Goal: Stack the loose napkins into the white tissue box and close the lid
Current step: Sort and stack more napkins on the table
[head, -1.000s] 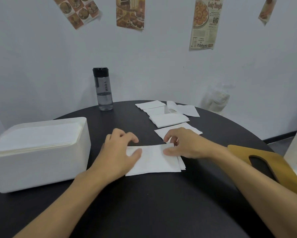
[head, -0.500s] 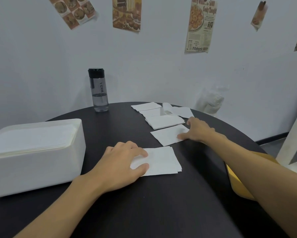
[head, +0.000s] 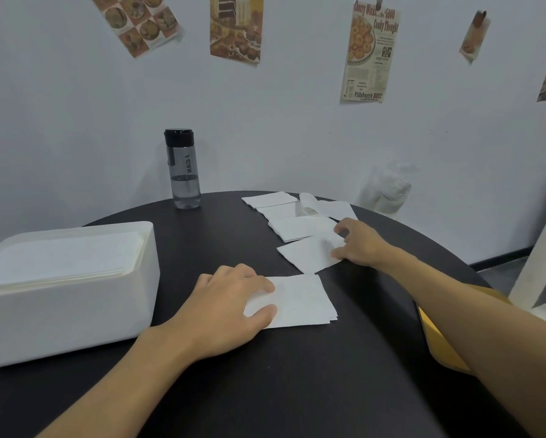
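Note:
The white tissue box (head: 69, 314) stands open at the left of the black round table (head: 297, 390), filled with white napkins to its rim. My left hand (head: 224, 308) rests on a small stack of napkins (head: 303, 301) in the middle of the table, fingers and thumb lying on its left edge. My right hand (head: 360, 245) reaches farther back and pinches the right edge of a single loose napkin (head: 309, 254). Behind it lie several more loose napkins (head: 297, 226), overlapping in a row.
A dark water bottle (head: 183, 169) stands at the back of the table near the wall. A yellow wooden piece (head: 439, 336) shows at the table's right edge, partly hidden by my right forearm. A clear plastic bag (head: 385, 194) sits behind the table.
My right hand left the stack and reached back to the loose napkin, whose right edge it now pinches. My left hand stayed on the stack.

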